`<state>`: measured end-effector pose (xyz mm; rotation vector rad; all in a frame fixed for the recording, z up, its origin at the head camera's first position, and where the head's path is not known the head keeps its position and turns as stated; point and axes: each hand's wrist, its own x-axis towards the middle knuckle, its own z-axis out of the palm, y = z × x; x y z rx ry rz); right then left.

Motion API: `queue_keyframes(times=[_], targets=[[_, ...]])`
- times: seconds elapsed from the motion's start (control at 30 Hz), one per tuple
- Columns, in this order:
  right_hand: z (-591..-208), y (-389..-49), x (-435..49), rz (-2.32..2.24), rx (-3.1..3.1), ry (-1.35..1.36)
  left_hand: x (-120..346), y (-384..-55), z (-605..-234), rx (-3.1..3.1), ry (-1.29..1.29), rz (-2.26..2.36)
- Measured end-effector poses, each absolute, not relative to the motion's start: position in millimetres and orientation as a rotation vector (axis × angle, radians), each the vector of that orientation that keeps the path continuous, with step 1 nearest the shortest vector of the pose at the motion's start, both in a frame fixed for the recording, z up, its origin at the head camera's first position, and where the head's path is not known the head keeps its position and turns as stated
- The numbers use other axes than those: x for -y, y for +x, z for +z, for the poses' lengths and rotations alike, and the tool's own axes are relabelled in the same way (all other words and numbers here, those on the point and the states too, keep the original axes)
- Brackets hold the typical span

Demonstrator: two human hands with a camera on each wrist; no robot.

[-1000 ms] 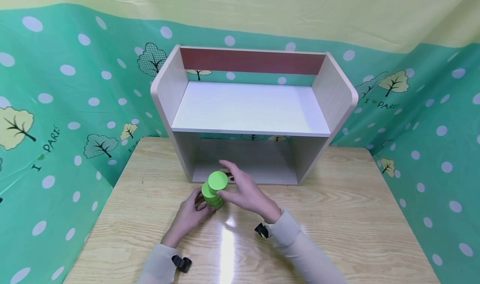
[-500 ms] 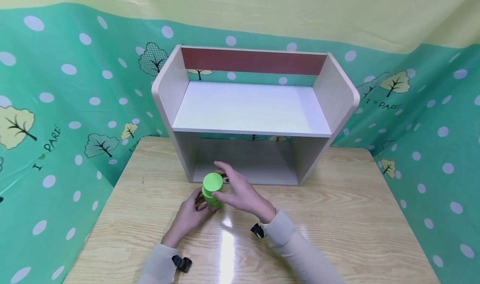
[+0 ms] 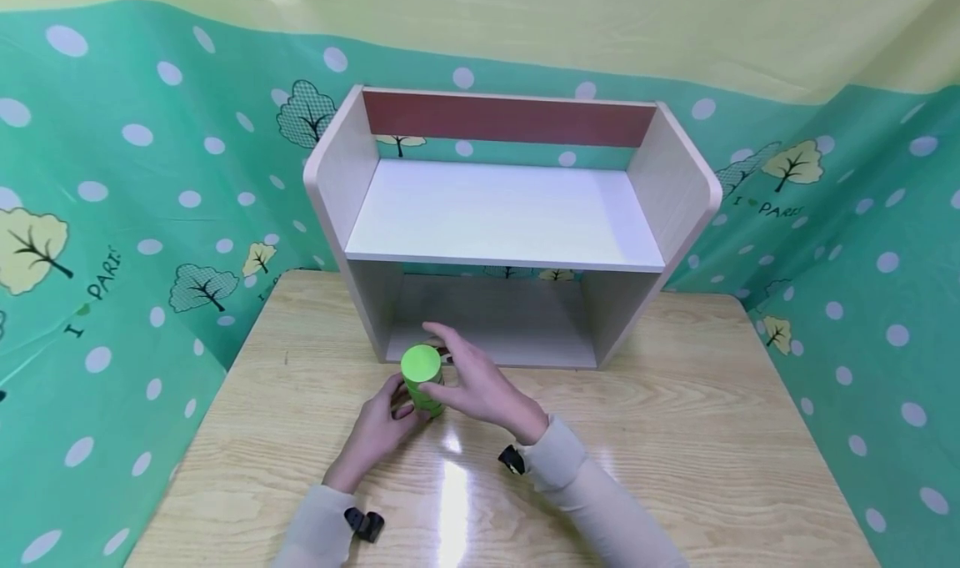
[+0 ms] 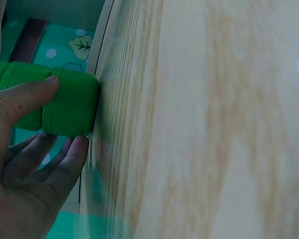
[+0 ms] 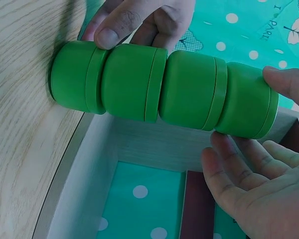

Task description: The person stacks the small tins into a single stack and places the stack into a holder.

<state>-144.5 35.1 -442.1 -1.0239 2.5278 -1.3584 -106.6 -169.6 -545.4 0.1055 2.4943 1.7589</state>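
Several green lidded jars stand stacked in a column on the table, in front of the shelf's lower left corner. The right wrist view shows them lying sideways across the picture, bottom jar [image 5: 72, 77] against the wood and top jar [image 5: 244, 102] at the other end. My left hand [image 3: 378, 434] grips the bottom of the stack, its thumb at the joint above the bottom jar and its fingers behind. My right hand [image 3: 483, 384] holds the top jar between thumb and fingers. In the head view the hands hide part of the lower jars.
A white two-tier shelf [image 3: 502, 218] with a dark red back strip [image 3: 510, 119] stands at the back of the wooden table [image 3: 697, 434]. A green dotted curtain [image 3: 135, 184] hangs behind and at both sides.
The top jar has moved left and now sits lined up over the jars below; a second ago it was offset to the right. My right hand moved with it. The left stayed put.
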Motion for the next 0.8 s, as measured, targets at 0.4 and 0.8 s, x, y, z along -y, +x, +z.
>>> queue_keyframes(times=[0.4,0.8], targets=[[-445.0,-143.1,-36.7,-1.365,-2.511,-1.002,171.0,-108.4,-548.5,-2.477,0.105,1.765],[-461.6,-139.9,-48.6,-1.447,-2.45,-0.898,172.1,-108.1,-548.1,-2.42,0.111,1.839]])
